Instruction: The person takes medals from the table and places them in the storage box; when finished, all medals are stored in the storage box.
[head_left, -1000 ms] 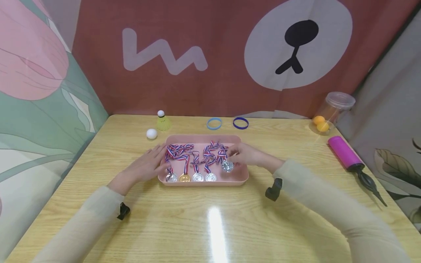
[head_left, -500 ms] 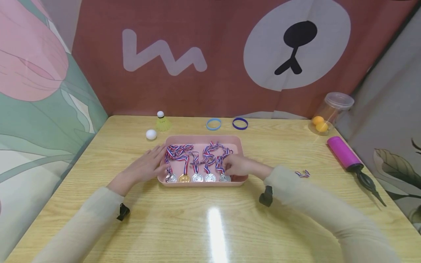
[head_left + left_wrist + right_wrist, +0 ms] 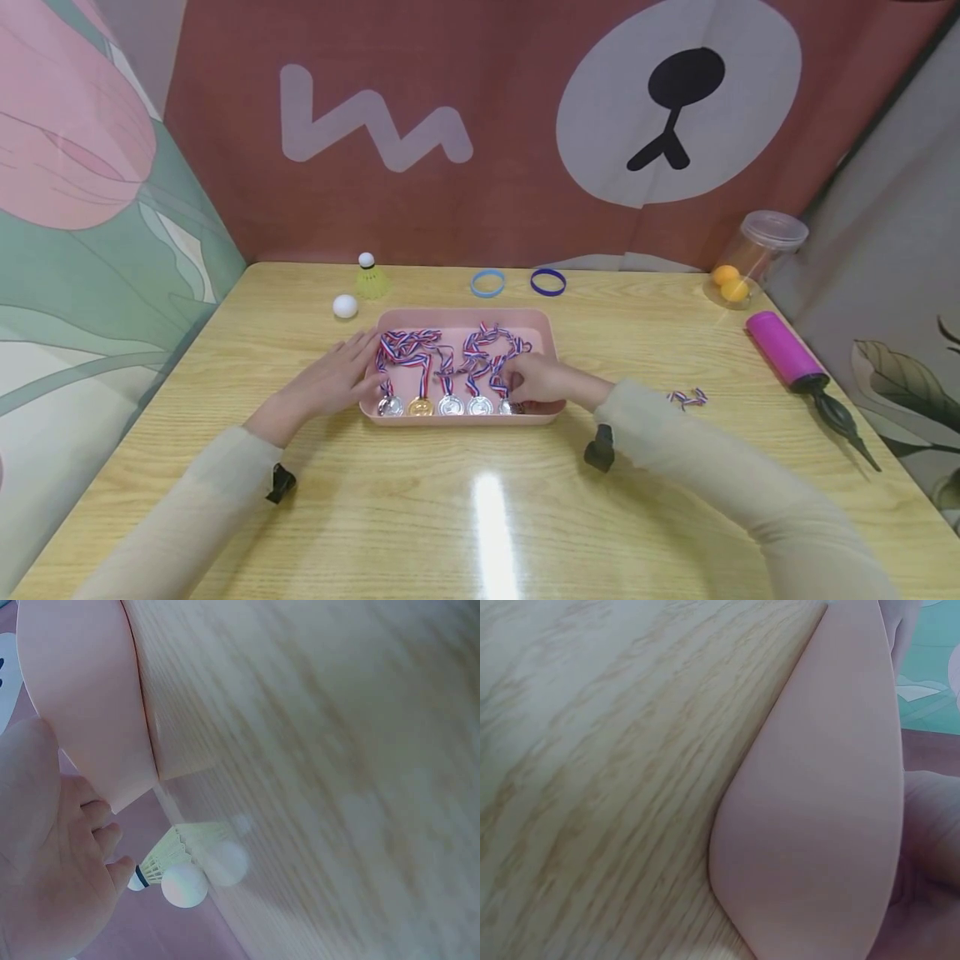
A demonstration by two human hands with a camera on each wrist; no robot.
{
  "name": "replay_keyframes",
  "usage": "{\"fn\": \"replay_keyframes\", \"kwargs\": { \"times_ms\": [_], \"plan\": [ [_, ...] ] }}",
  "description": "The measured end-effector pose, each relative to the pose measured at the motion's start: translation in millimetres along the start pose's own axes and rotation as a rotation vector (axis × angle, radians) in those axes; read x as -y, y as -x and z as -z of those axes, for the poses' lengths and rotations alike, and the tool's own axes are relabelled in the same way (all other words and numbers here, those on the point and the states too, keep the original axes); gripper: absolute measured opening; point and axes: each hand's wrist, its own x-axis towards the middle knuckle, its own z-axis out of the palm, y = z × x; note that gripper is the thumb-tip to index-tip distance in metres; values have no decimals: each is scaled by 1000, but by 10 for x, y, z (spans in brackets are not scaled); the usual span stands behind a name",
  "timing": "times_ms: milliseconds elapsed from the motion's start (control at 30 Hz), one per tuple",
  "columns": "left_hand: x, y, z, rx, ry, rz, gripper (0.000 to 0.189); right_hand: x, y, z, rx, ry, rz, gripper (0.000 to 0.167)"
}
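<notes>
A pink tray (image 3: 465, 318) holds a gold medal (image 3: 421, 407) and several silver medals, lined up along its front wall. Their striped red, white and blue ribbons (image 3: 408, 342) lie bunched behind them. My left hand (image 3: 337, 375) rests on the tray's left rim with fingers extended. Inside the right end, my right hand (image 3: 534, 379) has curled fingers at the rightmost silver medal (image 3: 507, 407), pinching it near its ribbon and partly covering it. In the right wrist view, the tray wall (image 3: 817, 795) hides the fingertips.
A white ball (image 3: 345, 306) and yellow shuttlecock (image 3: 371, 281) stand behind left. Light blue (image 3: 488, 283) and dark blue wristbands (image 3: 548, 282) lie behind the tray. To the right are a clear jar (image 3: 765, 242) with orange balls, a pink pump (image 3: 787, 350) and a striped ribbon piece (image 3: 687, 398).
My right hand has lowered the rightmost silver medal into line with the others, then shifted slightly left. The ribbon piece on the table has come out from behind the right sleeve. Left hand stays put.
</notes>
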Motion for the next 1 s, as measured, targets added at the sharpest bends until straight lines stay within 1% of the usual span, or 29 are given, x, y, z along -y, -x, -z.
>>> {"fn": "replay_keyframes", "kwargs": {
  "times_ms": [167, 300, 400, 467, 533, 600, 667, 733, 800, 867, 1000],
  "plan": [
    [-2, 1, 2, -4, -6, -2, 68, 16, -3, -10, 0, -1, -14, 13],
    [0, 3, 2, -3, -7, -1, 68, 18, -2, -4, 6, -8, -9, 14],
    [-1, 3, 4, 1, -5, 2, 69, 13, 10, 33, 3, -13, -3, 14],
    [-2, 4, 5, 4, -4, 3, 69, 19, 37, 84, 3, -44, -9, 15],
    [0, 2, 3, 4, -4, 2, 69, 22, 77, 152, -8, -73, 3, 16],
    [5, -1, -2, 2, -2, 0, 69, 30, 134, 230, -22, -107, 3, 17],
    [12, -4, -9, -2, -4, -5, 69, 32, 207, 315, -49, -110, 32, 18],
    [17, -6, -14, -4, -5, -7, 69, 36, 294, 394, -77, -135, 45, 21],
    [19, -6, -15, -6, -5, -8, 69, 24, 393, 465, -105, -151, 56, 20],
    [19, -6, -15, -5, -6, -7, 69, 6, 503, 527, -132, -192, 65, 20],
    [13, -4, -9, -4, -7, -2, 69, -78, 739, 626, -191, -224, 81, 18]
  ]
}}
